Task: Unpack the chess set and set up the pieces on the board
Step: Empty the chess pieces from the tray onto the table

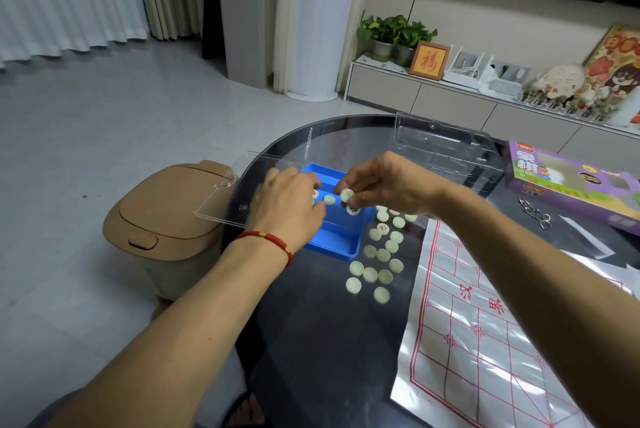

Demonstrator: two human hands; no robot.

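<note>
A person is unpacking a Chinese chess set at a dark round glass table (329, 341) filling the lower centre of the frame. A plastic board sheet (485, 341) with red grid lines is lying flat at lower right, bearing no pieces, apparently waiting for the set-up stage. Two clear plastic packaging shells (446, 147) are sitting discarded along the table's far edge, one hanging over the left rim, and the purple box (568, 181) is resting at centre right with one pair of scissors (536, 216) in front of it, likely used on the wrapping. At the middle of the frame a blue tray (337, 240) is serving as the pieces' holder. The left hand (287, 205) is reaching into the tray, fingers curled; whether it is gripping a piece cannot be told. The right hand (384, 185) is pinching one pale round chess piece (347, 194) between thumb and fingertips above the tray, seemingly lifting it out. Roughly twenty pale green loose pieces (379, 261) are lying scattered just right of the tray, mostly face down; one is showing a red character.
</note>
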